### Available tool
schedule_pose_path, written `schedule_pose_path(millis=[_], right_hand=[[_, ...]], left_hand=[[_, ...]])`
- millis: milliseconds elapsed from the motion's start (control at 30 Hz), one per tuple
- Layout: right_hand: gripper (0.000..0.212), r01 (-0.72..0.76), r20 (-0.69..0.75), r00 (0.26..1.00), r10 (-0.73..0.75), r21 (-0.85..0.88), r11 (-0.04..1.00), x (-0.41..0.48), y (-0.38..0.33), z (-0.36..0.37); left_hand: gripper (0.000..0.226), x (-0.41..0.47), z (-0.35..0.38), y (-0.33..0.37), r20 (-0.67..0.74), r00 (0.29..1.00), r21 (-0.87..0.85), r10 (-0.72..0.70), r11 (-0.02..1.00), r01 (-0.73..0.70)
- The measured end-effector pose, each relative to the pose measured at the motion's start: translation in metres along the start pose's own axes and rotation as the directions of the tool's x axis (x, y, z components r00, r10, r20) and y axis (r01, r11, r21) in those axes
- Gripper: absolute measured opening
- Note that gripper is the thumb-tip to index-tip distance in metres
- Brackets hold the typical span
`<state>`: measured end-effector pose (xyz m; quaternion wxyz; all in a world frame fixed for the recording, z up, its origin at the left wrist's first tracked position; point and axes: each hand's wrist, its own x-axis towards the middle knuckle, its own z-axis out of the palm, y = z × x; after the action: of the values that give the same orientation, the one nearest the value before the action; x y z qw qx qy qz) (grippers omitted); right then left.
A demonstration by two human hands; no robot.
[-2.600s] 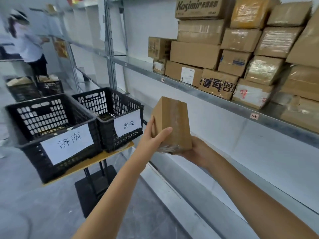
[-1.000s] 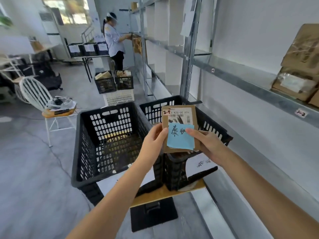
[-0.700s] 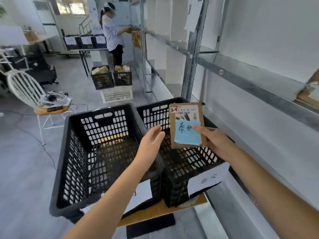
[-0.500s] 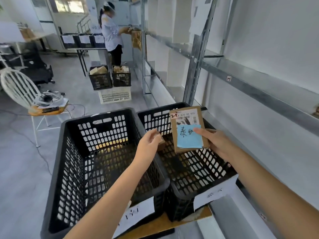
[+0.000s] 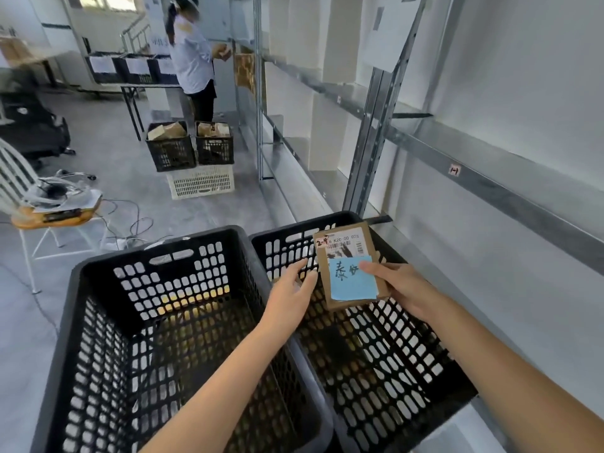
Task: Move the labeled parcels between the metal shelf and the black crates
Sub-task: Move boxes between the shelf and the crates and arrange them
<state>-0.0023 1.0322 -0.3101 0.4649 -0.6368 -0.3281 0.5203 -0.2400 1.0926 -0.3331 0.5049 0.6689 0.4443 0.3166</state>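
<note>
A small brown parcel [image 5: 343,243] with a barcode label and a blue handwritten note hangs over the right black crate [image 5: 385,351]. My right hand [image 5: 400,287] grips it by its right side, thumb on the blue note. Just left of the parcel, my left hand [image 5: 292,294] hovers with fingers apart, its fingertips close to the parcel's left edge; contact cannot be told. The left black crate [image 5: 75,322] stands beside the right one. The metal shelf [image 5: 483,168] runs along the wall on the right.
A person in a light shirt [image 5: 192,57] stands at the far shelving. Two black crates with parcels [image 5: 189,142] sit on a white crate [image 5: 201,183] on the floor. A white chair [image 5: 42,210] with cables stands at left. A shelf upright [image 5: 376,138] rises behind the right crate.
I turned from the stacked parcels on the shelf to the crates. The parcel came down over the right crate, and my left hand let go and stays beside it.
</note>
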Motion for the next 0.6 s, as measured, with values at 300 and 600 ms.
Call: schedule_pose_path(millis=[300, 600], right_hand=[[0.054, -0.097, 0.061, 0.993, 0.102, -0.080, 0.992, 0.085, 0.000, -0.029], [0.043, -0.223, 0.136, 0.960, 0.246, -0.163, 0.961, 0.174, 0.029, -0.040]], left_hand=[[0.052, 0.058, 0.040, 0.003, 0.003, 0.999, 0.027, -0.051, 0.998, 0.050], [0.047, 0.111, 0.066, -0.028, -0.148, 0.975, 0.261, -0.167, 0.944, 0.202]])
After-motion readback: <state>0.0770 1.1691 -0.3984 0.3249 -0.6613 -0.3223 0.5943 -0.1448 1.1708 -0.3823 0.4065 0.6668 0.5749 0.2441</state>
